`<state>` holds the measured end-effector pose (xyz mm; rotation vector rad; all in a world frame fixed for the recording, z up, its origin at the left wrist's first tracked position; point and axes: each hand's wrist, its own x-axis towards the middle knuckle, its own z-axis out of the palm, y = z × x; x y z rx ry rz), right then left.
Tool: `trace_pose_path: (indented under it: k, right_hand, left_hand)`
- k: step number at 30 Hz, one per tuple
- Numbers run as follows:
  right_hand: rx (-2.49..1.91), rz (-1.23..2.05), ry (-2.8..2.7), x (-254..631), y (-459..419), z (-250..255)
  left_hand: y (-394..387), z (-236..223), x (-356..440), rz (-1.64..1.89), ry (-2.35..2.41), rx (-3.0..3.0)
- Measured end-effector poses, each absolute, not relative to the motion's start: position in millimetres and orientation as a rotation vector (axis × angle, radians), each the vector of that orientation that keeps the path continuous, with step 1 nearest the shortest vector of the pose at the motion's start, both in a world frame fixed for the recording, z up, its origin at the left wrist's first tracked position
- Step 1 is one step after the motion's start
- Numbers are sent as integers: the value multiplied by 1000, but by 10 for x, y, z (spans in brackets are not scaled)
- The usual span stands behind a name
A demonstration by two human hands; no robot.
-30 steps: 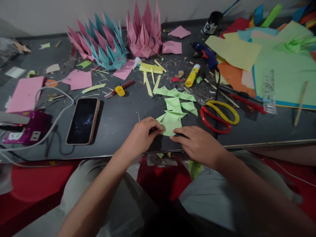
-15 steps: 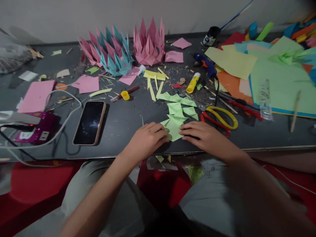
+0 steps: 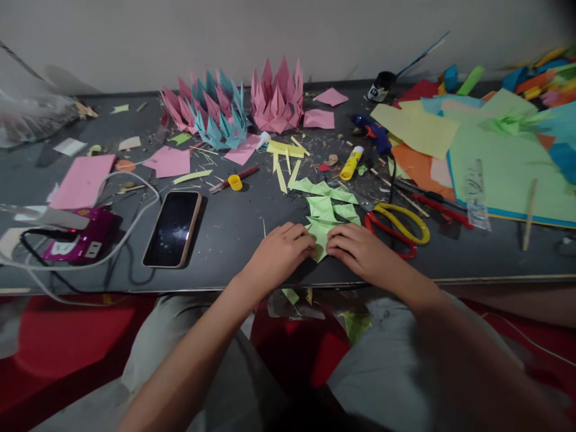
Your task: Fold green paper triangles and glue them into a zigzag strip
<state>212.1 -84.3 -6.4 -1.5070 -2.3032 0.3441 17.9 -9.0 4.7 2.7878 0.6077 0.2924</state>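
One light-green paper piece (image 3: 320, 249) lies near the desk (image 3: 234, 240) front, left hand (image 3: 286, 249) and right hand (image 3: 359, 249) curled at opposite sides, presumably steadying it; pinch or mere contact: cannot tell. Folded green pieces (image 3: 320, 206) beyond, probably kept handy.

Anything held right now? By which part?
The left hand and right hand have fingers at the left and right edges of the folded light-green paper; pinched or just pressed, can't tell.

Head-worn view; faces forward, down onto near desk (image 3: 229, 231)
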Motion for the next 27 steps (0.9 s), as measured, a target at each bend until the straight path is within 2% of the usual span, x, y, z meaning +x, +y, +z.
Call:
trace_pose_path:
  k: [7, 15, 23, 27]
  right_hand:
    - [-1627, 266, -2249, 1998, -849, -26]
    - [-1733, 29, -2167, 1875, -865, -97]
    - [-1434, -99, -2341, 1849, -1050, -145]
    - [-1448, -107, -2306, 1860, -1139, -151]
  left_hand:
    - [-353, 65, 137, 270, 554, 2911]
    - [-631, -33, 73, 441, 673, 2933]
    - [-645, -62, 47, 376, 754, 2836]
    - [-639, -70, 55, 365, 748, 2816]
